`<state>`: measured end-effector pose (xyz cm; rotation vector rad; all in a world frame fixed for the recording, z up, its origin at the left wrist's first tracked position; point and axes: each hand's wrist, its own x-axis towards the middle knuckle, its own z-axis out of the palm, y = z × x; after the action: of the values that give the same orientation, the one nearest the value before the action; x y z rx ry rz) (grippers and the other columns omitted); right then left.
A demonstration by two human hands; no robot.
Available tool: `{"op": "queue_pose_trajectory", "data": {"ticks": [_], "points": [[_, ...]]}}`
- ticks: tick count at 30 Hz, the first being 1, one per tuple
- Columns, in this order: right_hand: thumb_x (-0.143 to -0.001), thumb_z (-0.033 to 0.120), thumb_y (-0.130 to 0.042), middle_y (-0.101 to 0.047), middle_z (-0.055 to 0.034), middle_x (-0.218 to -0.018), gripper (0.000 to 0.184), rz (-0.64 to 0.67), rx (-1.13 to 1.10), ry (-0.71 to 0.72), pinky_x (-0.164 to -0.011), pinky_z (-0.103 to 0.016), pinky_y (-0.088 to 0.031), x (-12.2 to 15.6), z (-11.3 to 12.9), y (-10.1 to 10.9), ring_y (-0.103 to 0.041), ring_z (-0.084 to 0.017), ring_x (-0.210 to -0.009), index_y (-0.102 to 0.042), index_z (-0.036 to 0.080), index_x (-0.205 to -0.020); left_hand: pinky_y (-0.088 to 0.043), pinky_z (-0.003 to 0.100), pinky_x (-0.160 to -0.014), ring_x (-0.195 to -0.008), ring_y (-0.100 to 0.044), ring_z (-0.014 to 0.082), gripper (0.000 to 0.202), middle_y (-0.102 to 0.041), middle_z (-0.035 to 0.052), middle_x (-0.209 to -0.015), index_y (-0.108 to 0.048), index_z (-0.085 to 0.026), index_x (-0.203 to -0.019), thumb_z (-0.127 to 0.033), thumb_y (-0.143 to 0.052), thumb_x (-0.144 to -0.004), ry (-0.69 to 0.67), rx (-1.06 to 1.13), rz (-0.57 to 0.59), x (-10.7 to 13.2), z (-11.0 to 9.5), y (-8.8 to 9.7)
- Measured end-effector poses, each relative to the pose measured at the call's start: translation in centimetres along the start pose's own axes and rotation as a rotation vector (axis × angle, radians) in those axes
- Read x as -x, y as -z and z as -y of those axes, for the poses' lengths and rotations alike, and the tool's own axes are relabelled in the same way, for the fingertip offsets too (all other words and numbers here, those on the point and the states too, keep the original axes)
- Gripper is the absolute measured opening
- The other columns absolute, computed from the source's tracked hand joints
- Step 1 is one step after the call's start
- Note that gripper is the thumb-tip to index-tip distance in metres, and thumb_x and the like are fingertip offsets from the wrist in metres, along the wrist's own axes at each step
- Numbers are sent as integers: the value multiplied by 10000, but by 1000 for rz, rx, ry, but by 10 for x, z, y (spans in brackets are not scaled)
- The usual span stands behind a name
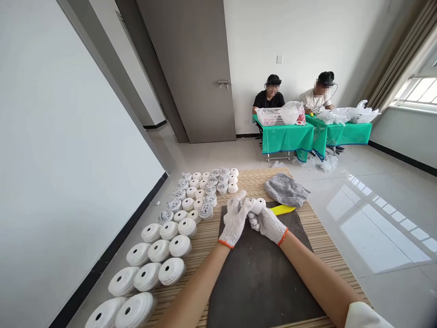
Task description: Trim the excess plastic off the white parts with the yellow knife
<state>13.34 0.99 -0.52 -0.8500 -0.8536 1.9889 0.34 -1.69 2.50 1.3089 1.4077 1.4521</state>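
Note:
Both my hands wear white knitted gloves with orange cuffs and meet above a dark mat (254, 278). Between them is a small white plastic piece (256, 206), partly covered by the fingers. My right hand (271, 224) is closed around its right side. My left hand (235, 221) is closed at its left side, thumb raised. Just behind the fingers shows a white round part with a dark centre hole (261, 201); I cannot tell whether it touches the held piece. A yellow-handled tool (282, 209) lies right of my right hand, its other end hidden.
Rows of white ribbed round parts (146, 275) line the table's left side, with several grey-faced ones (206, 211) further back. A grey cloth (286, 189) lies at the far right of the striped table (329, 248). Two people sit behind green-covered tables (287, 139) holding white baskets (277, 116).

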Motion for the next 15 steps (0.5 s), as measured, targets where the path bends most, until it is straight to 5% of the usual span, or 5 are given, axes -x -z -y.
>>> {"op": "queue_pose_trajectory", "data": {"ticks": [5,15], "points": [[-812,442,-664,-507,40,-597,283,-114,-71,-65,-402,-172,-308,-5,-3,-1,-408,-64,-435,-510,206,-842,-398,376,-1197,-1288,-620,226,395,-688,26,-1366,-719,-285,-1260,-485,-627,-933,71,47,70,-7,30,-1],[-703,576,-775,-560,41,-676,481,-79,-35,44,-429,-183,-366,4,0,-2,-488,-75,-488,-476,229,-851,-551,367,-1046,-1189,-683,240,430,-740,58,-1281,-757,-226,-1172,-529,-677,-877,183,325,74,-17,38,1]]}}
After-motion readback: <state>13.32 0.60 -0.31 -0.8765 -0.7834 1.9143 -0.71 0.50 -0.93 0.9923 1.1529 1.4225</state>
